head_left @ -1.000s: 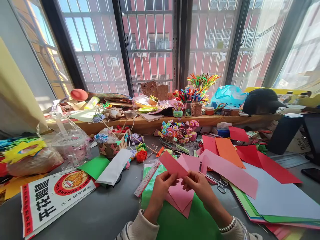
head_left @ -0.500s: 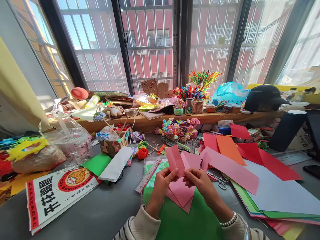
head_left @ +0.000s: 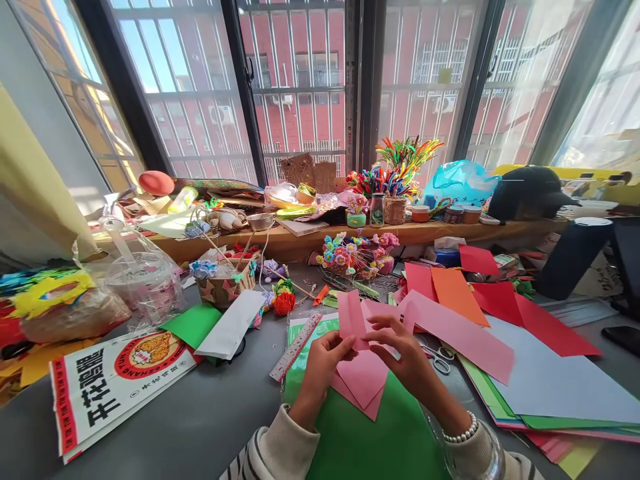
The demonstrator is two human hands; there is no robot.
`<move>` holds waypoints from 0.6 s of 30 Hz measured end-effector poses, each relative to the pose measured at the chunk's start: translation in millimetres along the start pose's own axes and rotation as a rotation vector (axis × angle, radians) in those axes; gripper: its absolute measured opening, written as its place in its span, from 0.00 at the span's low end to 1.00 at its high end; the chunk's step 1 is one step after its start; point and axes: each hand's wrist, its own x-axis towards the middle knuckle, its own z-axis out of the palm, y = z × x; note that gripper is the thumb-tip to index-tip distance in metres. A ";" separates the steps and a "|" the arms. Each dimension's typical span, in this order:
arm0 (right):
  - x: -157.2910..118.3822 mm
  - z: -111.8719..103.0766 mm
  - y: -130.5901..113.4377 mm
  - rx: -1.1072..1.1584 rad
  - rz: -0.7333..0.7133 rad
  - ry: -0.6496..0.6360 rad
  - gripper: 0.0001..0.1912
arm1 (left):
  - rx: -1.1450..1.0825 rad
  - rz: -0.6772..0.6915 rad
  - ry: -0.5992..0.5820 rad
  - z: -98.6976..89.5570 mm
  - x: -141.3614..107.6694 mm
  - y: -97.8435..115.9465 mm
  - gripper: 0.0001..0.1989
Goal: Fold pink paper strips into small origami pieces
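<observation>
Grey table, window at twelve o'clock; on my feed the left hand still pinches pink paper, the right hand has newly spread fingers.

Dark-striped cream sleeves and a silvery beaded bracelet are worn.

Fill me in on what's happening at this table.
Someone is handling paper. The left hand pinches a creased piece of pink paper; the right hand is spread open at the paper's right edge, though whether it touches is hard to tell. Below, more pink sheets lie on a green sheet, with a ruler to the left and scissors to the right.
</observation>
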 end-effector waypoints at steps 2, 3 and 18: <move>-0.3 1.0 2.0 -0.033 -0.014 -0.012 0.09 | -0.003 0.016 -0.018 0.4 0.1 0.2 0.11; -0.2 1.7 2.8 -0.037 -0.016 -0.010 0.08 | -0.011 0.018 -0.022 0.4 0.2 0.0 0.12; 4.5 2.6 2.7 0.112 0.165 0.060 0.06 | 0.019 0.088 -0.035 4.6 -4.0 -1.1 0.25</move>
